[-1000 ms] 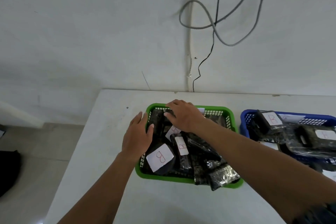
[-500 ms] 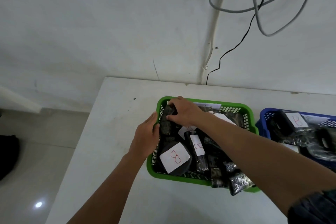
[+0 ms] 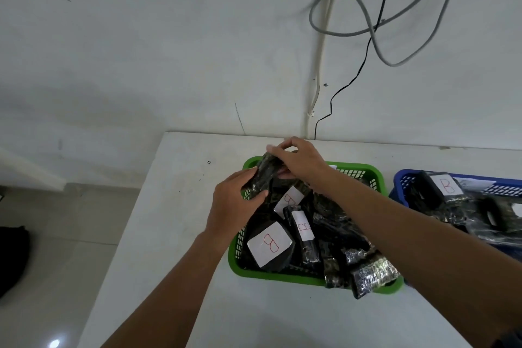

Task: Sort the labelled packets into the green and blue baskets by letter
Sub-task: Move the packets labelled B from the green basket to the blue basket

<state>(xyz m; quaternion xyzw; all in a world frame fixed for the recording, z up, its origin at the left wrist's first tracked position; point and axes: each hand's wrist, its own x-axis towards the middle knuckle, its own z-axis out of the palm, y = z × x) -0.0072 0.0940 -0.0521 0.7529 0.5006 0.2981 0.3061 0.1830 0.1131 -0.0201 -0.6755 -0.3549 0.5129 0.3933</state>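
Since half a second ago you have lifted a dark packet (image 3: 261,176) out of the green basket (image 3: 364,171); before, it lay among the others inside. It is long, wrapped in crinkled glossy black plastic, and hangs tilted above the basket's far left corner. Your left hand (image 3: 234,206) has its grip closed round the packet's lower end, thumb and fingers curled on it. Your right hand (image 3: 299,159) pinches the upper end from above. No label shows on it.

Below it, the green basket, of meshed plastic, holds more black wrapped packets, three with white paper labels (image 3: 269,243) marked B in red. Right of the green basket, the blue basket (image 3: 406,181) holds similar packets, one labelled B. Both baskets stand on the white table (image 3: 175,206).
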